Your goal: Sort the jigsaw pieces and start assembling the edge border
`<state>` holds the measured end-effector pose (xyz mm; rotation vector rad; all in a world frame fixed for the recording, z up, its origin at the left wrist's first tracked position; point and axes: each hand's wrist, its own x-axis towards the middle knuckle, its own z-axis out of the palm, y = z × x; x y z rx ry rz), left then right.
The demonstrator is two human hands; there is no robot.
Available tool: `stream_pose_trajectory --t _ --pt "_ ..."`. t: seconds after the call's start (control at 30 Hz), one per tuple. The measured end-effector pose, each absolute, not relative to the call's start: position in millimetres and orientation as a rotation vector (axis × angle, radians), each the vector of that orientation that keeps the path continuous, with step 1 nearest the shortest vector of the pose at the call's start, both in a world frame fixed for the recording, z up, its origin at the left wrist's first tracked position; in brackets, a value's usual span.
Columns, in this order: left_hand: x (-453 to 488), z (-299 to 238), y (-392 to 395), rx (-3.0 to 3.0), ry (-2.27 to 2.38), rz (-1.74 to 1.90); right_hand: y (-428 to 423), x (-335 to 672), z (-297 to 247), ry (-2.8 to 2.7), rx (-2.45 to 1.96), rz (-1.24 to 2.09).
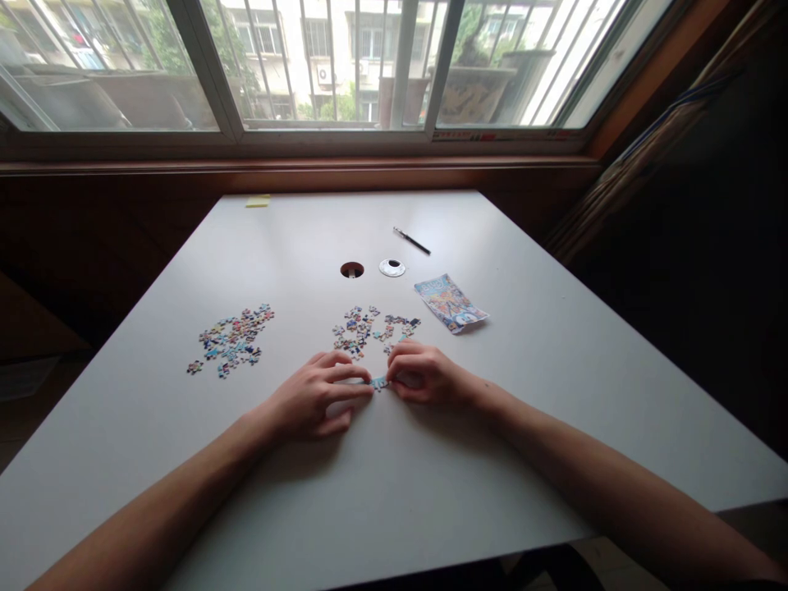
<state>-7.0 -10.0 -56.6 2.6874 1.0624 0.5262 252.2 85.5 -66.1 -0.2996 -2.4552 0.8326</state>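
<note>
A short light-blue strip of jigsaw puzzle pieces lies flat on the white table, between the fingertips of both hands. My left hand reaches in with its fingers stretched and apart, the tips of two of them resting on the strip's left end and the thumb away from it. Opposite, my right hand is closed in a pinch at the right end of the strip, its fingertips covering the piece there. Just beyond the hands are loose puzzle pieces in a middle cluster and a smaller right cluster.
A larger spread of puzzle pieces lies to the left. On the right is a creased picture sheet. Farther back are a round cable hole, its loose cover, a black pen and yellow sticky notes.
</note>
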Motion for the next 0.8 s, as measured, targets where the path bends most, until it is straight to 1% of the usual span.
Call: stream_pose_trajectory --t 0.8 --pt "-7.5 -59.5 -9.4 2.693 1.059 0.571 83.3 250.9 -68.4 -2.465 -0.305 0.809"
